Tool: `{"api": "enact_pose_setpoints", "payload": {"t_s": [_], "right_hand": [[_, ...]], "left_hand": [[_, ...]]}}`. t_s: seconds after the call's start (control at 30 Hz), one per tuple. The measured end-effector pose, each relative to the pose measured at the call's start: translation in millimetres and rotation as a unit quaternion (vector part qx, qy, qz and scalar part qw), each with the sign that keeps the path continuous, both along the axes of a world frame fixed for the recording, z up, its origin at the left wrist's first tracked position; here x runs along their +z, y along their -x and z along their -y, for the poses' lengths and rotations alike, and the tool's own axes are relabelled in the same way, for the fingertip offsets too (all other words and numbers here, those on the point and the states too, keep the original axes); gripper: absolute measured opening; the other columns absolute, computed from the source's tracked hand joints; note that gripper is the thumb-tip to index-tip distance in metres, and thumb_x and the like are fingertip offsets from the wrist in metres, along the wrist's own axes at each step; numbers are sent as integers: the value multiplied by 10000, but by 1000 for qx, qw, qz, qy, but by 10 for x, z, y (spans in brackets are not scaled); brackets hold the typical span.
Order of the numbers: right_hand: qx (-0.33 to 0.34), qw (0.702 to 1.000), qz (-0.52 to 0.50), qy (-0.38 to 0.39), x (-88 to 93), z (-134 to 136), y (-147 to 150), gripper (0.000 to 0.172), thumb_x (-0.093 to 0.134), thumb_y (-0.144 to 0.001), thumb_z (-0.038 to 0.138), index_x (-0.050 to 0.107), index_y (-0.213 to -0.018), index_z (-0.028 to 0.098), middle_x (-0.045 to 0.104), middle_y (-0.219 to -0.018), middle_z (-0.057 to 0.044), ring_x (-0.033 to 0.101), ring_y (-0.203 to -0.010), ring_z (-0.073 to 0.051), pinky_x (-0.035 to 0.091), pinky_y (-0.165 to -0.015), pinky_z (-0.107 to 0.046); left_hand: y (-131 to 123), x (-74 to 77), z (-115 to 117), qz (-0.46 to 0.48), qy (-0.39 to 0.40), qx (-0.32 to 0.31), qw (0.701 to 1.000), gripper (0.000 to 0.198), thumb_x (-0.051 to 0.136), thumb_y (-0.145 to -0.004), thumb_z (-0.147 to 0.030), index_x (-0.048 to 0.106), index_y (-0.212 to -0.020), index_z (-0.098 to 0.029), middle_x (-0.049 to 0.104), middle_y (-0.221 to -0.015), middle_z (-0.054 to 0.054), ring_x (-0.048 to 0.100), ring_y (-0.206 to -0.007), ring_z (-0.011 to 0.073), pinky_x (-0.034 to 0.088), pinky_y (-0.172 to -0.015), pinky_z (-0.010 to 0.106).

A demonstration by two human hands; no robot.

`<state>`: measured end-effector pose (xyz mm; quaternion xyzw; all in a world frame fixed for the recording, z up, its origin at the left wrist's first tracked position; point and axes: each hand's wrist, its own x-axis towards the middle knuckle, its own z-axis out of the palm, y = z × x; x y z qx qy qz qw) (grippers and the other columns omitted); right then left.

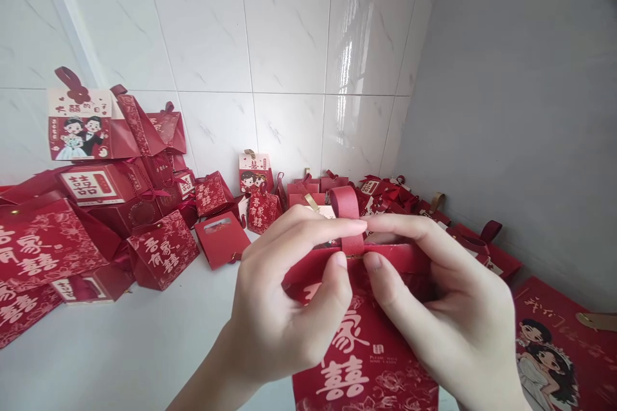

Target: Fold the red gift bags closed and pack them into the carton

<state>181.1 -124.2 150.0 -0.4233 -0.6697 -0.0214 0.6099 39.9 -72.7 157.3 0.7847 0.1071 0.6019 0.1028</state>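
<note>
A red wedding candy box [366,366] with white Chinese characters and pale flower line art stands upright in front of me. A red ribbon loop [346,202] rises from its top seam. My left hand [284,289] pinches the top edge just left of the ribbon, thumb on the front and fingers arched over the top. On the other side of the ribbon, my right hand [453,308] grips the edge in the same way. The index fingertips meet in front of the ribbon. The hands hide much of the box's upper sides.
Stacked red candy boxes [164,250] fill the left of the white table [193,347]. More small boxes [263,209] line the back by the tiled wall [289,32]. A red bag [569,340] with a cartoon couple stands at right, near the grey wall [511,109].
</note>
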Motion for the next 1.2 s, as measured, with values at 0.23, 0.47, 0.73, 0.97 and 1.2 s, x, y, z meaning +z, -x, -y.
{"api": "enact_pose_setpoints", "payload": {"t_s": [0.23, 0.47, 0.73, 0.97, 1.2], "right_hand": [[-3, 1000, -7, -7, 24, 7, 26, 139, 566, -845, 151, 605, -937, 247, 667, -835, 15, 637, -695, -139, 549, -608, -218], [12, 1000, -13, -17, -5, 23, 45, 86, 565, -853, 145, 580, -852, 230, 649, -788, 7, 606, -627, -126, 505, -508, -199], [21, 1000, -16, -14, 5, 16, 28, 63, 562, -839, 153, 572, -836, 215, 647, -792, -10, 611, -642, -140, 498, -502, -211], [22, 1000, -16, -6, 26, 24, 30, 59, 544, -843, 162, 560, -827, 216, 643, -794, -16, 613, -665, -150, 499, -507, -225], [6, 1000, -7, -11, 17, 16, 15, 79, 555, -830, 144, 548, -839, 222, 643, -807, 3, 616, -677, -134, 489, -505, -198]], "left_hand": [[9, -23, 19, 2, 23, -8, 1000, 299, 516, -797, -71, 637, -1004, -250, 616, -837, 19, 574, -777, 169, 517, -692, 320], [26, -38, 18, -7, 31, -11, 999, 287, 509, -794, -81, 622, -999, -247, 603, -832, 14, 567, -767, 163, 505, -690, 324], [21, -20, 28, -6, 45, -17, 999, 288, 498, -790, -76, 630, -995, -230, 586, -810, 6, 561, -756, 149, 501, -708, 305], [22, -12, 34, -7, 36, -8, 999, 276, 499, -802, -104, 643, -998, -235, 612, -876, 27, 585, -809, 174, 520, -706, 317], [0, -62, 24, 4, 34, -4, 999, 345, 526, -796, -70, 632, -1056, -271, 614, -931, 17, 577, -857, 173, 526, -763, 320]]}}
